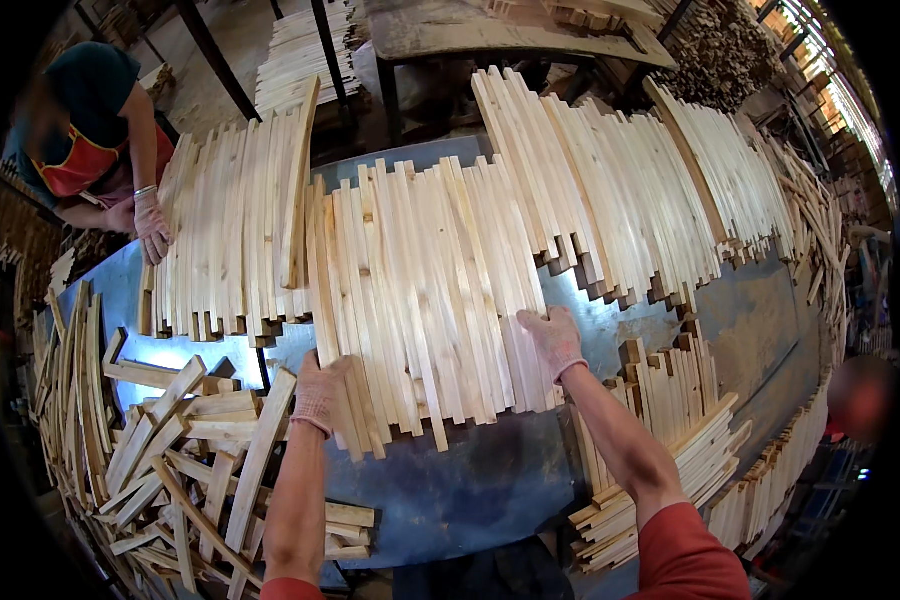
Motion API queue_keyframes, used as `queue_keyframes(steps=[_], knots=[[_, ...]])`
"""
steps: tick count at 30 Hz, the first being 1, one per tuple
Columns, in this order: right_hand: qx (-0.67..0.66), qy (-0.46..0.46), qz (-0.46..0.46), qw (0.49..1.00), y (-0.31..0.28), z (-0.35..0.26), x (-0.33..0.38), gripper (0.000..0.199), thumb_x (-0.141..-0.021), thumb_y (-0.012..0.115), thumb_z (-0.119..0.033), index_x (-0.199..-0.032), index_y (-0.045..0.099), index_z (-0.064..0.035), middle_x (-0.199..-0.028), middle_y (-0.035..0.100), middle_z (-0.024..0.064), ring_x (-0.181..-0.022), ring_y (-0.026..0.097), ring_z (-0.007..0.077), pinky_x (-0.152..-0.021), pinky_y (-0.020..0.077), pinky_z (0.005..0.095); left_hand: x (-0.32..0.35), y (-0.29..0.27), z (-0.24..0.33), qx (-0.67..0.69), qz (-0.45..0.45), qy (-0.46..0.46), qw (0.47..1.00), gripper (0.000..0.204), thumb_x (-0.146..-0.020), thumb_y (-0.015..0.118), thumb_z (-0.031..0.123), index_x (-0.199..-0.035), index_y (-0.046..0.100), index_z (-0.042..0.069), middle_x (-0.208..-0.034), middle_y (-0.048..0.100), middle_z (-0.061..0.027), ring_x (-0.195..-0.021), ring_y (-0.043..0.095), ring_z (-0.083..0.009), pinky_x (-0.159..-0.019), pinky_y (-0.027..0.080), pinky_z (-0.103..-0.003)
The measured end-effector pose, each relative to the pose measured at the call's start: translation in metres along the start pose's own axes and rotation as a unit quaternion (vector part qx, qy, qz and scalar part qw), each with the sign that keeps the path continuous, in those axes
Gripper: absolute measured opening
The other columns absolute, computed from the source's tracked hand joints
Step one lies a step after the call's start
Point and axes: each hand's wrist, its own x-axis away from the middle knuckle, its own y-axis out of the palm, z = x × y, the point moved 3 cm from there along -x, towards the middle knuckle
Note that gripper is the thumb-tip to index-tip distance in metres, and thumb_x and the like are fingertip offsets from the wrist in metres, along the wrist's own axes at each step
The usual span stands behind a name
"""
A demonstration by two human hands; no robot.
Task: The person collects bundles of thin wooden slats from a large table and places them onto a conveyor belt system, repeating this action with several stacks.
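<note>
A row of pale wooden slats (420, 290) lies side by side on a blue metal table (450, 490), their near ends pointing at me. My left hand (318, 392), in a pinkish work glove, presses against the left edge of this row near its front end. My right hand (553, 340), gloved the same way, rests with fingers spread on the right edge of the row. Both hands bracket the batch from either side. Neither hand lifts a slat.
More slat rows lie at the left (235, 220) and the back right (620, 180). A loose heap of slats (170, 470) sits at my lower left, and stacks (670, 450) at my right. Another person's gloved hand (152, 228) touches the left row.
</note>
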Motion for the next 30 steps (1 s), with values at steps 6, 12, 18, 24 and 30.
queue_keyframes(steps=[6,12,18,24,30], knots=[[-0.089,0.071,-0.068,0.991,-0.013,-0.019,-0.009,0.087,-0.084,0.082,-0.056,-0.133,0.062,0.0125,-0.134,0.067,0.0275,-0.122,0.067,0.0357,-0.107,0.0517,0.0435,-0.005,0.006,0.01,0.11,-0.102,-0.041,0.988,0.053,-0.093,0.079,0.019,-0.134,0.059,-0.008,-0.115,0.073,-0.0184,-0.092,0.075,-0.029,-0.079,0.066,-0.042],[-0.192,0.031,-0.123,0.973,-0.01,-0.03,-0.003,0.091,-0.086,0.087,-0.046,-0.145,0.051,0.0131,-0.136,0.068,0.0236,-0.123,0.067,0.0286,-0.107,0.0524,0.0389,-0.016,0.003,-0.001,0.112,-0.116,-0.046,0.986,0.047,-0.093,0.077,0.005,-0.135,0.061,-0.008,-0.117,0.074,-0.0199,-0.102,0.075,-0.0299,-0.091,0.065,-0.039],[-0.203,0.049,-0.193,0.959,-0.046,-0.042,0.03,0.064,-0.09,0.086,-0.032,-0.136,0.063,0.0073,-0.119,0.074,0.0142,-0.101,0.071,0.0199,-0.089,0.0589,0.0338,0.028,0.001,0.001,0.161,-0.164,-0.022,0.973,0.044,-0.094,0.073,0.004,-0.136,0.062,-0.007,-0.117,0.074,-0.0195,-0.102,0.075,-0.029,-0.089,0.065,-0.04],[-0.173,0.051,-0.201,0.963,-0.082,-0.024,0.1,0.049,-0.091,0.084,-0.027,-0.127,0.071,0.0033,-0.111,0.076,0.0094,-0.096,0.07,0.0165,-0.085,0.0588,0.0321,0.123,-0.008,-0.004,0.105,-0.135,-0.03,0.985,0.047,-0.091,0.072,0.008,-0.135,0.064,-0.007,-0.116,0.073,-0.0175,-0.098,0.073,-0.0263,-0.086,0.062,-0.037],[-0.224,0.049,-0.21,0.95,-0.092,0.028,0.162,0.059,-0.09,0.086,-0.024,-0.135,0.064,0.0049,-0.117,0.075,0.0135,-0.099,0.071,0.0192,-0.092,0.0587,0.0339,0.211,-0.015,-0.031,0.103,-0.094,-0.06,0.988,0.048,-0.087,0.072,0.001,-0.134,0.064,-0.009,-0.114,0.074,-0.0202,-0.096,0.075,-0.0296,-0.087,0.062,-0.039]])
